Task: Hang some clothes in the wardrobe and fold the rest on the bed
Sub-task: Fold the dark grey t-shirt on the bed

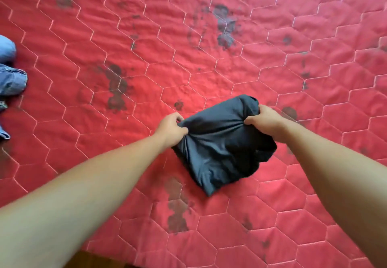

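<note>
A dark navy garment lies bunched in a thick bundle on the red quilted bed, just right of centre. My left hand pinches its left edge, fingers curled into the cloth. On the bundle's upper right side my right hand grips the fabric, which gathers into folds between thumb and fingers. Both forearms reach in from the bottom of the view. The garment's underside is hidden.
Blue denim clothing lies at the bed's left edge. The red cover carries dark blotches across it. The bed's near edge and a strip of brown floor show at the bottom.
</note>
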Demonstrator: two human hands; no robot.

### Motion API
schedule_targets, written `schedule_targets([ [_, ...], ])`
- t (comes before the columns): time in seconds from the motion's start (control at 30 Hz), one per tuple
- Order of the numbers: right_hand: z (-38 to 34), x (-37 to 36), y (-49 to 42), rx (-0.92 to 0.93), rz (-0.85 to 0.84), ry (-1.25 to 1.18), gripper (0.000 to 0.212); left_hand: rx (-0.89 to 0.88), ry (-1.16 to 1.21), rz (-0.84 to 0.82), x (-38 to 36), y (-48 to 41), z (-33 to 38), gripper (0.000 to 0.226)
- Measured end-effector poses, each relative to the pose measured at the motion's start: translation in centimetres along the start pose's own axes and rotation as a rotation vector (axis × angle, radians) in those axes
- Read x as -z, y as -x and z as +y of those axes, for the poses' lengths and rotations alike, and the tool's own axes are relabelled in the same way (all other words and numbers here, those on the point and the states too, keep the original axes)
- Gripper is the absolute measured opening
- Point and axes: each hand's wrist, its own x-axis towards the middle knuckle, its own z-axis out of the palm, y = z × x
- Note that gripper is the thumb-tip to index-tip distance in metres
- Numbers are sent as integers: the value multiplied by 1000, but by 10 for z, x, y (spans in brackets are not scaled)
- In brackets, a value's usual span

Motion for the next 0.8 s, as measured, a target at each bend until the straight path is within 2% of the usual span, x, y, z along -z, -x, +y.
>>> schedule_targets([
  [0.07,10,-11,5,-74,9,-205,49,-49,52,117,27,-29,14,22],
  [0.13,16,-29,15,-112,103,-295,48,-71,75,209,40,-46,20,30],
  [0.2,21,-45,23,-36,330,-100,51,-108,-71,288,36,-45,18,41],
  [0.27,22,-60,32,245,559,259,53,-275,-317,330,17,-32,6,50],
  [0.3,22,-68,30,440,601,403,51,-388,-439,317,3,-23,-1,54],
  [0.37,16,-88,23,756,533,665,52,-544,-649,255,-29,-12,-20,65],
  [0.43,10,-106,11,890,447,894,55,-545,-777,259,-55,-14,-35,74],
  [0.5,9,-113,-6,836,405,978,66,-491,-840,289,-66,-23,-45,78],
  [0.6,21,-113,-34,724,410,985,79,-545,-910,332,-64,-36,-54,79],
  [0.7,27,-111,-48,752,361,1007,85,-599,-941,316,-60,-40,-60,79],
  [0.8,24,-103,-44,782,348,1001,92,-571,-936,309,-57,-36,-54,80],
])
